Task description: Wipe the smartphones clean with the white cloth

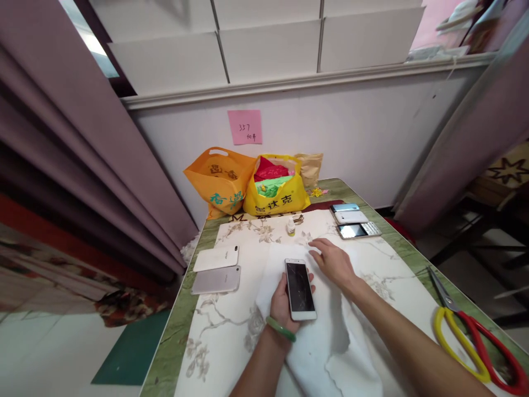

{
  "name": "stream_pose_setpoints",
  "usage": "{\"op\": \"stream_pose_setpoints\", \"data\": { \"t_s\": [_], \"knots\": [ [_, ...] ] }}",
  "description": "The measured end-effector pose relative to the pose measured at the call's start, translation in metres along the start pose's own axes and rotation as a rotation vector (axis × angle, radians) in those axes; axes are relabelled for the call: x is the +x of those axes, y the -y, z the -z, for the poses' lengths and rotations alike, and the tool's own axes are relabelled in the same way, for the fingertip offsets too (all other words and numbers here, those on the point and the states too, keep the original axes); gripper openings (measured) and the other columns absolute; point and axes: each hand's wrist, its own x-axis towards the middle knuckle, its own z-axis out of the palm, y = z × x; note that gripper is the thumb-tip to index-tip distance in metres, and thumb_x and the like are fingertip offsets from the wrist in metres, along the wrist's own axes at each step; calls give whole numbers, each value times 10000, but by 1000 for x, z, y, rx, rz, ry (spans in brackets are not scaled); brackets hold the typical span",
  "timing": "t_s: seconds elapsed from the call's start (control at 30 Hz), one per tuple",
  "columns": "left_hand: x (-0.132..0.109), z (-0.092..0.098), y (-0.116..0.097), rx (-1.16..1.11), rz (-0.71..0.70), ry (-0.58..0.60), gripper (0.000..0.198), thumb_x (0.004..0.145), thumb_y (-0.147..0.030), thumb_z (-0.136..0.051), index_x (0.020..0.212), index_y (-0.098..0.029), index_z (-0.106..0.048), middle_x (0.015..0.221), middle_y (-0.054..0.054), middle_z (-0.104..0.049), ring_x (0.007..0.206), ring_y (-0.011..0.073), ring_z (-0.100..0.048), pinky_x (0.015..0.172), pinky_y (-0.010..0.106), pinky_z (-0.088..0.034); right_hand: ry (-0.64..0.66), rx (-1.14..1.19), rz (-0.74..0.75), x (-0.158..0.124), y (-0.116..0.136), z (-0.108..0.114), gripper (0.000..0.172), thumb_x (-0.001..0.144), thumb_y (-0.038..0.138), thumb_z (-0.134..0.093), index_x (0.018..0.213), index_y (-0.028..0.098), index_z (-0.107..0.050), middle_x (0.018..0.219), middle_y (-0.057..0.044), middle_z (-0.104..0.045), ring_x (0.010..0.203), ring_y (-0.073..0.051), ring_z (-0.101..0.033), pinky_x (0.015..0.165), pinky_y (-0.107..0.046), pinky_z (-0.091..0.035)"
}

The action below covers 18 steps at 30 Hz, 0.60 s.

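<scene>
One phone in left grip

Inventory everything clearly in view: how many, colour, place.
Held phone: one, white, centre
Left phones: two, white and grey, left side
Right phones: three, blue, white, silver, far right
Bags: two, orange and yellow, back
Pouch: one, tan, beside bags
Bottle: one, white, before bags
Cloth: one, white, middle
Sheet: one, white floral, under cloth
Scissors: one, red-and-yellow handles, near right
Note: one, pink, wall
Curtains: at least two, mauve, sides
Table: one, green, centre
Bangle: one, green, left wrist
Left hand: one, bare, holding phone
Right hand: one, bare, beside phone
</scene>
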Motion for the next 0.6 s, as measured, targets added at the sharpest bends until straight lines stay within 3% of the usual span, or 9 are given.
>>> {"op": "stream_pose_setpoints", "data": {
  "t_s": [0.1,0.23,0.3,0.47,0.6],
  "knots": [
    [2,1,-2,19,11,-9,433,910,-391,-519,1206,-86,-602,1097,148,-714,1059,265,-664,917,389,-520,152,-28,-62,21,10,-14,343,877,316,-578,1211,239,-591,1149,-47,-660,907,-193,-636,729,-275,-428],
    [4,4,-8,55,48,3,443,905,-397,-523,1209,-83,-597,1099,150,-713,1037,275,-673,895,400,-525,205,-47,-61,33,13,-28,127,864,323,-603,910,220,-661,843,-16,-696,790,-178,-629,650,-254,-375],
    [6,5,-13,74,48,8,447,898,-394,-538,1220,-90,-592,1101,148,-713,1033,277,-674,885,398,-528,193,-60,-63,35,18,-31,146,899,324,-559,859,213,-646,861,-25,-695,791,-172,-627,656,-256,-364],
    [18,5,-41,126,22,33,422,905,-377,-529,1222,-104,-591,1065,132,-724,997,268,-686,884,407,-528,112,-99,-131,46,38,-36,201,957,341,-473,965,200,-616,1019,-76,-680,875,-195,-639,700,-278,-377],
    [22,1,-59,149,49,47,450,911,-368,-519,1244,-70,-568,1049,157,-723,1008,275,-682,887,414,-530,99,-107,-184,49,43,-27,211,956,339,-473,1008,192,-616,1042,-96,-677,871,-208,-652,696,-288,-395]
  ]
}}
